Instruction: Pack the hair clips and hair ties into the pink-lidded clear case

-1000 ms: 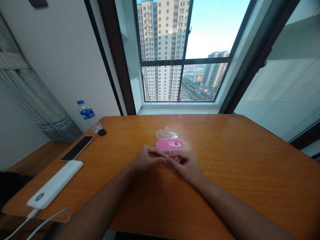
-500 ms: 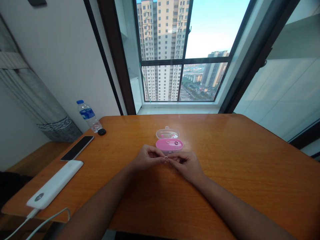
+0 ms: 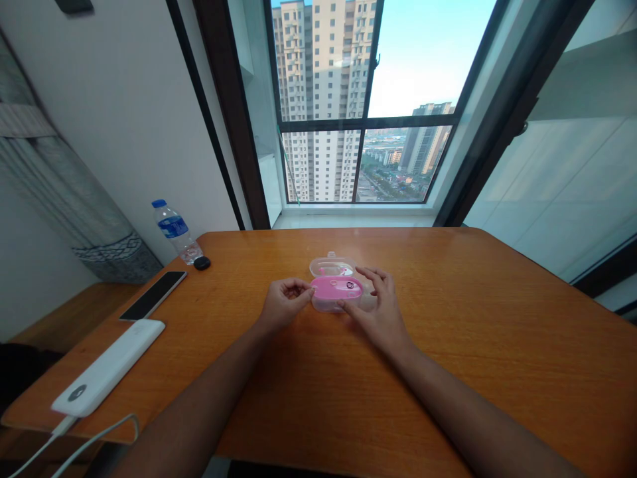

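Note:
A small pink case (image 3: pixel 328 289) with a clear body lies in front of me, its clear lid (image 3: pixel 332 267) tipped back on the far side. A dark ring-shaped mark or item (image 3: pixel 350 285) shows on the pink surface. At the case's left end, my left hand (image 3: pixel 287 303) has thumb and forefinger pinched together; what they hold, if anything, is too small to make out. My right hand (image 3: pixel 381 309) is open around the right end, its thumb at the near edge and its fingers spread by the lid.
The case rests on a wooden table (image 3: pixel 478 318). To the left are a white power bank (image 3: pixel 109 368) with a white cable (image 3: pixel 99 435), a phone (image 3: pixel 153 296), a small black round object (image 3: pixel 202 263) and a water bottle (image 3: pixel 175 229). A window stands beyond.
My hands were together, pinching a small ring-like thing in front of the case. They have now parted: the left went left, the right moved up and right and opened.

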The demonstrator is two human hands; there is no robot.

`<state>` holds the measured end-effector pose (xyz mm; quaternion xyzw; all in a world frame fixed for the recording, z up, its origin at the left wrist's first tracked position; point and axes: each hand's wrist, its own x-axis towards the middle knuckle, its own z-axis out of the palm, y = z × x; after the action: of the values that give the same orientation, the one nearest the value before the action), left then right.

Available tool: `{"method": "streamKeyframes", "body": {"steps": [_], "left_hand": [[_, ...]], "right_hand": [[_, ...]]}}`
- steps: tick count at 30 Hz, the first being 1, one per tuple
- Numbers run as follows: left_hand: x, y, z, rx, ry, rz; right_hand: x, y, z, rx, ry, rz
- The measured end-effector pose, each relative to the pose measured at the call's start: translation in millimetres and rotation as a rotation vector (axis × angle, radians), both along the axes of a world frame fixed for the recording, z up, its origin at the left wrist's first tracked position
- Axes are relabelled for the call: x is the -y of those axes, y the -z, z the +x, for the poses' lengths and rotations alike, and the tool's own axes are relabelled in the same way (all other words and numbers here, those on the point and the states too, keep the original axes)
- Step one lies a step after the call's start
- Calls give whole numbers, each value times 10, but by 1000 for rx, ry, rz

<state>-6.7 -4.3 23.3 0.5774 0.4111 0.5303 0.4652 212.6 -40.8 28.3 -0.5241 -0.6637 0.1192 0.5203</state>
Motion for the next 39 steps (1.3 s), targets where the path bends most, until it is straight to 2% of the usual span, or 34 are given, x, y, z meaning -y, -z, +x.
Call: {"method": "streamKeyframes", "body": {"steps": [3, 8, 12, 18, 23, 30, 35, 39], "left_hand": [[-25, 9, -2, -122, -73, 18], [-27, 25, 1, -324, -131, 161], [-22, 33, 3, -460, -178, 258], [-46, 62, -23, -558, -246, 306], [-52, 72, -36, -582, -257, 311], [-42, 59, -30, -544, -207, 330], [-26, 38, -31, -467, -119, 330], [23, 40, -14, -328, -14, 247]], "right_hand": [[-81, 143, 5, 9, -42, -120], [-164, 320, 12, -28, -158, -167], [-178, 324, 23, -28, -186, -188], [-142, 290, -5, -9, -210, -193], [-141, 293, -12, -9, -213, -181], [-137, 265, -8, -35, -227, -197], [-148, 257, 3, -53, -248, -193], [-156, 232, 9, -133, -278, -241]]}}
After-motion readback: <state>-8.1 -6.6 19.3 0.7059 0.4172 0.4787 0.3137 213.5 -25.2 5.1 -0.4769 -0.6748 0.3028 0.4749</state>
